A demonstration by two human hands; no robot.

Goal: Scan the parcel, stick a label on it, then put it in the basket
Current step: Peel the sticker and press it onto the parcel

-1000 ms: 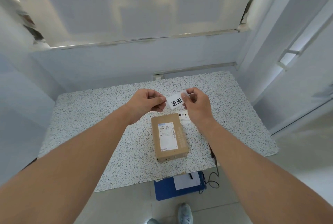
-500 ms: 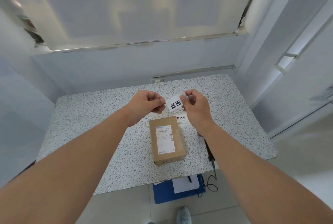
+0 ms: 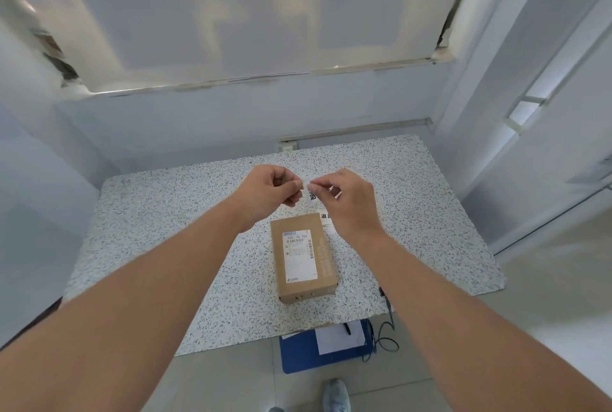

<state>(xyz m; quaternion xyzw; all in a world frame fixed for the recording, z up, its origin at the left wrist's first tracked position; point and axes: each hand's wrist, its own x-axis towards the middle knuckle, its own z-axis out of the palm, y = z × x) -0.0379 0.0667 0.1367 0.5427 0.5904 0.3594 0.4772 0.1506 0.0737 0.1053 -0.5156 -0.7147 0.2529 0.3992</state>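
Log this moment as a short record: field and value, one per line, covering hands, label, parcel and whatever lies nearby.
left hand: pinching one edge of the label, above the table
right hand: pinching the other edge
label: small white sticker with black print, mostly hidden by the fingers
parcel: brown box flat on the speckled table, shipping sticker on top, not touched
label sheet: on the table beyond the parcel, partly hidden
blue bin: on the floor beneath the table's near edge

The person is wearing no sleeves: both forearms are showing bare up to the left hand (image 3: 270, 194) and the right hand (image 3: 347, 201). A light grey shoe (image 3: 336, 395) is showing below.
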